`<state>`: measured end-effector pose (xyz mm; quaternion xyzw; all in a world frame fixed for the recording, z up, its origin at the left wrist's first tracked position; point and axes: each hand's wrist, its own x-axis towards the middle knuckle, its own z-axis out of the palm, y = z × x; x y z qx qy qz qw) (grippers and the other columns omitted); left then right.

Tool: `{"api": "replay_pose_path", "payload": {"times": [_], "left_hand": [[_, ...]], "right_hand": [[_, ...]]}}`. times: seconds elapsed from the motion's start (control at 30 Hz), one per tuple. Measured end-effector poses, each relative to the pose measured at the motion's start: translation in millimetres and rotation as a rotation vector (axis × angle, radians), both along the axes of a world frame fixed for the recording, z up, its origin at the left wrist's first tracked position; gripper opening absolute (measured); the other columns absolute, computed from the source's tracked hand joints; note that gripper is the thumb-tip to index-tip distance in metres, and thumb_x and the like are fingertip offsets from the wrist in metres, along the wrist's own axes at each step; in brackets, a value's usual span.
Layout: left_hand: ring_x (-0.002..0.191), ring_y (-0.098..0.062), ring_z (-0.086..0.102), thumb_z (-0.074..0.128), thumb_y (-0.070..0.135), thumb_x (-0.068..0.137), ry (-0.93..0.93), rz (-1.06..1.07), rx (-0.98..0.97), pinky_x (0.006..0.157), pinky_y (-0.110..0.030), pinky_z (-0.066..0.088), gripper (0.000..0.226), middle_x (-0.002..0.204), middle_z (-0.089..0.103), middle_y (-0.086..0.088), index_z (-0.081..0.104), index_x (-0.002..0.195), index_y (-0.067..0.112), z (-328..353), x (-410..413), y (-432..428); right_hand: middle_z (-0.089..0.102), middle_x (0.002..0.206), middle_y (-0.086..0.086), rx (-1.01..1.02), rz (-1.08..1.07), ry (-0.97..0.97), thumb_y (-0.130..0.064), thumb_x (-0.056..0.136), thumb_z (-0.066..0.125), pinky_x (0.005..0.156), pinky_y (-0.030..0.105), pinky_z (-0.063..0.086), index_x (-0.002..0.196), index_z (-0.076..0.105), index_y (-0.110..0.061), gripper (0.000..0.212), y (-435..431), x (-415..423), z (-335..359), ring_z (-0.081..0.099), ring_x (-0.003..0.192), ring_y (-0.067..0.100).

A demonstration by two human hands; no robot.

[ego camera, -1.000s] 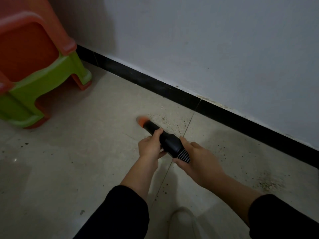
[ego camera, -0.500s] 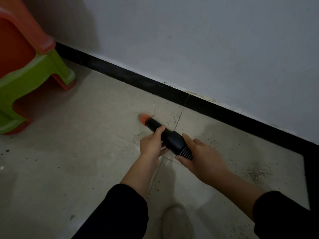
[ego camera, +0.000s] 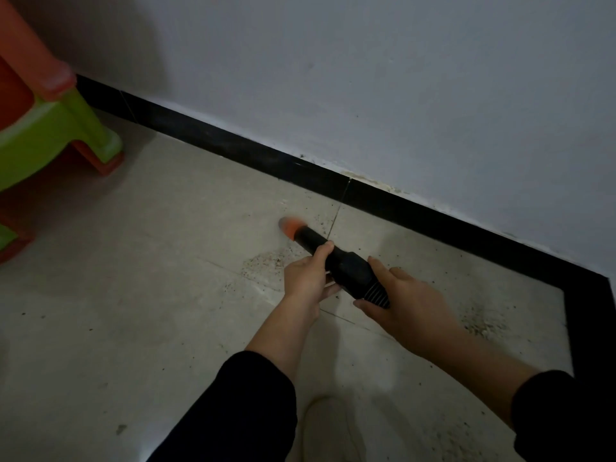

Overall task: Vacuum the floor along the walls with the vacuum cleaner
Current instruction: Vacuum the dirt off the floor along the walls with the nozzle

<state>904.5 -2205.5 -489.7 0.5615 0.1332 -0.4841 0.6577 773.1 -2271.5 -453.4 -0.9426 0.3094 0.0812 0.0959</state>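
- Pale floor tiles (ego camera: 133, 311) meet a white wall (ego camera: 400, 78) along a black baseboard (ego camera: 233, 146), which turns a corner at the right edge. Stacked orange and green plastic stools (ego camera: 50, 128) stand at the left.
- Both hands hold the vacuum cleaner (ego camera: 346, 266), a short black handheld body. The left hand (ego camera: 305, 283) has its fingers wrapped round the front barrel, and the right hand (ego camera: 406, 305) is closed on the ribbed rear end, thumb beneath.
- Its orange nozzle (ego camera: 290, 226) points forward-left, low over the tile and near the baseboard but not against it. The tip is blurred, so I cannot tell whether it touches the floor.
- Dark grit (ego camera: 266, 263) lies scattered just beside the left hand, and another patch (ego camera: 483, 318) sits to the right, near the corner.
- The step in hand, as I judge it, is sweeping the nozzle over the strip of floor beside the wall.
- The next move likely calls for drawing the nozzle across the nearer grit, tip low and close to the baseboard, then working toward the corner patch.
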Motion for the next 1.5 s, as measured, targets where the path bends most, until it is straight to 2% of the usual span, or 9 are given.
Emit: {"api": "replay_pose_path", "payload": {"times": [0.27, 0.5, 0.7, 0.8, 0.93, 1.2, 1.37, 1.5], "left_hand": [[0.084, -0.019, 0.068, 0.068, 0.026, 0.091, 0.003, 0.016, -0.01, 0.055, -0.024, 0.059, 0.016, 0.093, 0.068, -0.009, 0.06, 0.088, 0.013, 1.7, 7.0, -9.4], [0.086, -0.022, 0.07, 0.072, 0.028, 0.088, -0.028, 0.035, 0.017, 0.054, -0.024, 0.058, 0.018, 0.095, 0.069, -0.01, 0.062, 0.09, 0.012, -2.8, 23.2, -12.0], [0.084, -0.021, 0.07, 0.073, 0.027, 0.087, -0.058, 0.074, 0.048, 0.056, -0.025, 0.059, 0.018, 0.094, 0.07, -0.01, 0.062, 0.087, 0.014, -5.0, 34.2, -2.7], [0.082, -0.021, 0.071, 0.074, 0.027, 0.086, -0.063, 0.086, 0.059, 0.058, -0.026, 0.06, 0.019, 0.092, 0.07, -0.01, 0.062, 0.088, 0.013, -5.8, 39.7, 4.0], [0.078, -0.019, 0.069, 0.075, 0.027, 0.085, -0.072, 0.124, 0.072, 0.055, -0.025, 0.059, 0.019, 0.087, 0.068, -0.007, 0.061, 0.086, 0.013, -6.1, 47.8, 12.9], [0.085, -0.021, 0.07, 0.075, 0.028, 0.085, -0.093, 0.172, 0.098, 0.058, -0.027, 0.058, 0.021, 0.091, 0.069, -0.009, 0.06, 0.086, 0.013, -6.6, 59.8, 29.2], [0.088, -0.022, 0.069, 0.076, 0.027, 0.084, -0.099, 0.217, 0.115, 0.063, -0.03, 0.06, 0.022, 0.091, 0.069, -0.009, 0.06, 0.085, 0.012, -6.9, 66.6, 36.2], [0.086, -0.02, 0.068, 0.074, 0.029, 0.085, -0.108, 0.213, 0.109, 0.065, -0.031, 0.059, 0.021, 0.091, 0.068, -0.009, 0.06, 0.085, 0.014, -9.3, 71.5, 37.0]], "right_hand": [[0.053, 0.124, -0.002, 0.023, -0.018, 0.0, -0.056, 0.095, 0.046, 0.082, 0.022, 0.049, 0.154, 0.009, -0.025, 0.076, -10.6, 10.5, -0.2, 0.055, 0.097, 0.011], [0.054, 0.121, -0.002, 0.087, -0.033, -0.06, -0.053, 0.094, 0.049, 0.079, 0.022, 0.046, 0.153, 0.014, -0.024, 0.074, -12.9, 24.2, -11.0, 0.049, 0.089, 0.008], [0.056, 0.119, -0.004, 0.132, -0.008, -0.095, -0.053, 0.093, 0.051, 0.078, 0.025, 0.05, 0.15, 0.019, -0.026, 0.07, -5.7, 36.1, -18.3, 0.054, 0.091, 0.01], [0.057, 0.118, -0.003, 0.143, 0.011, -0.116, -0.053, 0.093, 0.051, 0.074, 0.022, 0.045, 0.148, 0.023, -0.026, 0.067, -0.9, 41.9, -19.5, 0.052, 0.089, 0.01], [0.057, 0.114, -0.003, 0.155, 0.041, -0.123, -0.053, 0.093, 0.052, 0.073, 0.023, 0.047, 0.145, 0.027, -0.027, 0.063, 5.8, 51.5, -21.8, 0.054, 0.087, 0.011], [0.055, 0.122, -0.001, 0.16, 0.086, -0.117, -0.053, 0.094, 0.049, 0.082, 0.026, 0.05, 0.151, 0.016, -0.025, 0.072, 18.0, 66.3, -18.7, 0.055, 0.097, 0.014], [0.055, 0.123, 0.001, 0.186, 0.119, -0.134, -0.052, 0.094, 0.05, 0.079, 0.025, 0.047, 0.15, 0.016, -0.024, 0.071, 24.6, 75.7, -19.2, 0.056, 0.099, 0.015], [0.054, 0.125, 0.0, 0.175, 0.103, -0.137, -0.053, 0.095, 0.049, 0.082, 0.027, 0.049, 0.152, 0.013, -0.025, 0.073, 26.9, 80.9, -20.8, 0.056, 0.103, 0.017]]}}
